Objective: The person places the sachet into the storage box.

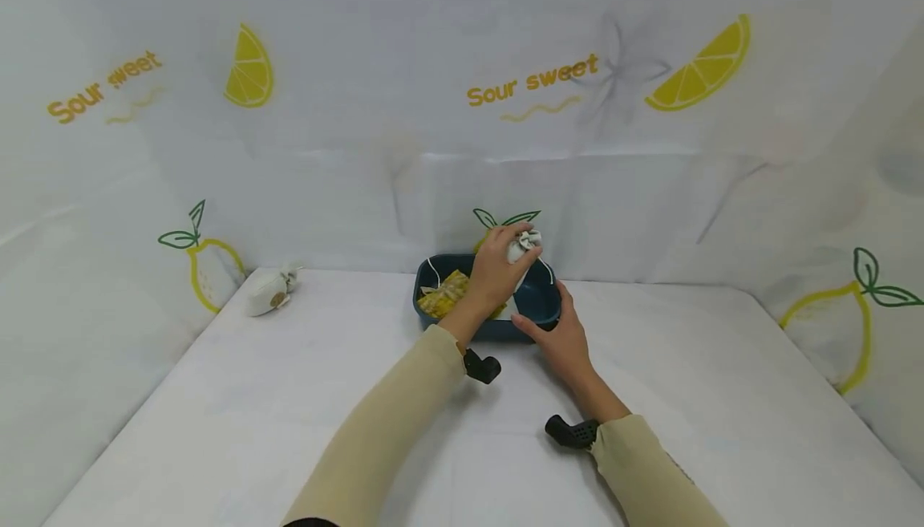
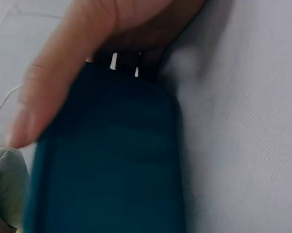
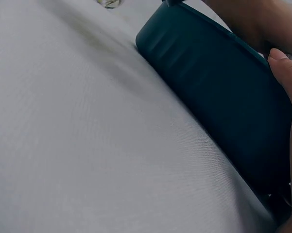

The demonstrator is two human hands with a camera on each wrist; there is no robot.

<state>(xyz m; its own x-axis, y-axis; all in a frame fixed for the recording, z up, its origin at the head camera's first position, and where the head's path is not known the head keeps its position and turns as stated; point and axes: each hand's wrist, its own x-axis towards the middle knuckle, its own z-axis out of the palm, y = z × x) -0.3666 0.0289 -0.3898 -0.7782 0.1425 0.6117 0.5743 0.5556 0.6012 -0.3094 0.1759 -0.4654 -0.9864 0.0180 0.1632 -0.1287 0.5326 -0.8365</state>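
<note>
My left hand (image 1: 494, 266) is over a dark teal plastic basin (image 1: 498, 332), its fingers and thumb round a small white drawstring pouch (image 1: 516, 252) with a gathered top. A thin white cord hangs from the pouch on its right side. Just below, my right hand (image 1: 569, 342) grips the basin's front right corner; its thumb (image 2: 43, 92) lies along the rim while the other fingers reach round the end wall. Inside the basin, on the left, lies a crumpled yellow patterned packet (image 1: 443, 294). My left forearm partly hides the basin's contents.
Another white pouch (image 1: 265, 293), with a brown round spot, lies at the table's far left corner. A white cloth printed with lemons hangs right behind the basin. The white tabletop (image 1: 289, 399) spreads to both sides.
</note>
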